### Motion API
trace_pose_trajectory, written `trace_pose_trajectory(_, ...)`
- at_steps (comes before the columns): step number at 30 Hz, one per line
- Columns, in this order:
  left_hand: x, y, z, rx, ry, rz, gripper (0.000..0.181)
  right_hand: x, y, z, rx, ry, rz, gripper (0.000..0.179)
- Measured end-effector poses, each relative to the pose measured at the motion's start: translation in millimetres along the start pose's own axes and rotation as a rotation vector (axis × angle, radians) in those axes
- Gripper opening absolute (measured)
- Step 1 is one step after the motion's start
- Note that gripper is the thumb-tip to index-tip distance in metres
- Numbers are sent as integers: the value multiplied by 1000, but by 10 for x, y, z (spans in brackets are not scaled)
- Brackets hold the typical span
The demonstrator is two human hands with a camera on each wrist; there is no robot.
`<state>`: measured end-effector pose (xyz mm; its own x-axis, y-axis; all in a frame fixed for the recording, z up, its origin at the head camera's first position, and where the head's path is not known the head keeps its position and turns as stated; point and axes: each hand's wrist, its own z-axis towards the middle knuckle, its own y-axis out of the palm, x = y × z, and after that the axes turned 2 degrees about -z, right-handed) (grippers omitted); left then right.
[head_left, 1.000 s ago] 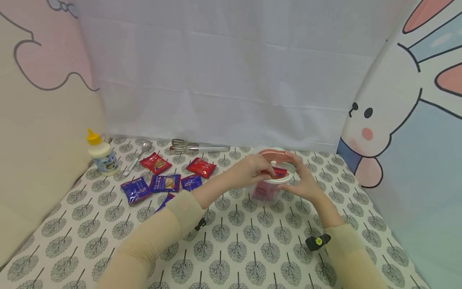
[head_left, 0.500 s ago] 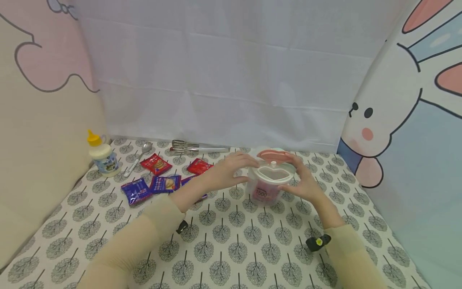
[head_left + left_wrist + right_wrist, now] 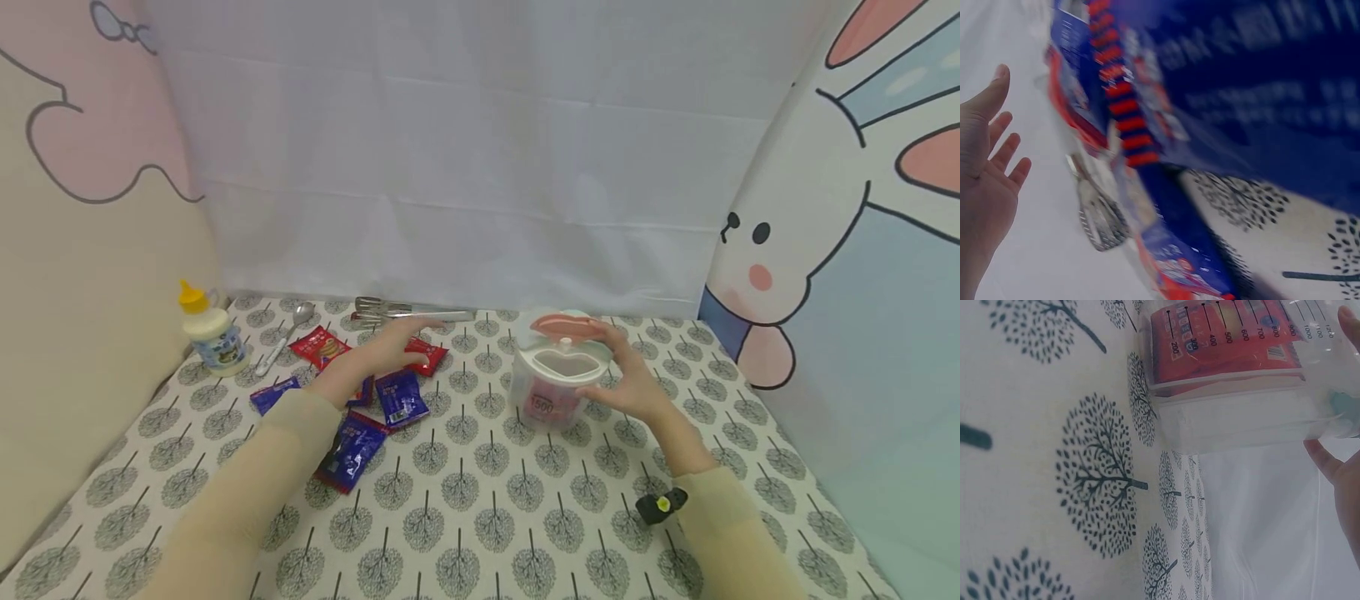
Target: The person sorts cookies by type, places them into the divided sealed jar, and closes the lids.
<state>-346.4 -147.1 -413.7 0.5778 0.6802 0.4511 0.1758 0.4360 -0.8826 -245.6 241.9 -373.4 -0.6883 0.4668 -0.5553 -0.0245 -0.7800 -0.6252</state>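
My right hand (image 3: 628,379) grips the top of a clear plastic storage jar (image 3: 525,392), whose pink flip cap (image 3: 558,326) stands up from its white lid. Measuring marks run along the jar's wall, and a red snack packet (image 3: 1222,347) shows inside it in the right wrist view. My left hand (image 3: 390,346) is over the packets at the left, fingers extended and holding nothing. Nearest it is a red packet (image 3: 431,357), with a blue packet (image 3: 402,398) just below. Another blue packet (image 3: 352,450) lies closer to me, partly behind my sleeve.
Further left lie one more red packet (image 3: 315,343) and a blue packet (image 3: 273,393). A spoon (image 3: 285,337) rests beside a yellow-capped bottle (image 3: 216,337). Metal tongs (image 3: 435,315) lie along the back, before a white curtain (image 3: 480,192).
My left hand let go of a red packet at the jar's mouth, and the packet went inside. The hand then moved left over the packets. My right hand stayed on the jar.
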Motion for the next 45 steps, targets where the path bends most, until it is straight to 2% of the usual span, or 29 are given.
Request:
trace_pose_trajectory(5, -276, 73, -23, -52, -77, 93, 64, -20, 12, 7, -12, 13, 1, 100)
trace_pose_trajectory(8, -352, 93, -30, -100, -126, 124, 60, -35, 14, -1, -17, 33, -1, 99)
trace_pose_trajectory(12, -356, 85, -29, -131, -157, 133, 55, -56, 12, -10, -17, 52, 0, 98)
trace_pose_trajectory(18, -357, 77, -6, -117, -124, 189, 54, -56, 13, -6, -7, 36, 2, 98)
trace_pose_trajectory(24, -356, 82, 21, -99, -144, 87, 59, -29, 15, 2, -5, 26, 10, 99)
trace_pose_trajectory(32, -242, 4, 87, -53, -149, -43, 64, -30, 4, 14, -14, 37, -3, 99)
trace_pose_trajectory(36, -147, -88, 122, -16, -123, -42, 56, -19, 3, 12, -13, 35, -6, 100)
trace_pose_trajectory(40, -14, -182, 132, 47, -87, -39, 42, -9, 0, 11, -15, 36, -5, 100)
trace_pose_trajectory(45, 246, -325, 141, 110, -39, -132, 34, 1, -11, 14, -7, 38, -14, 100)
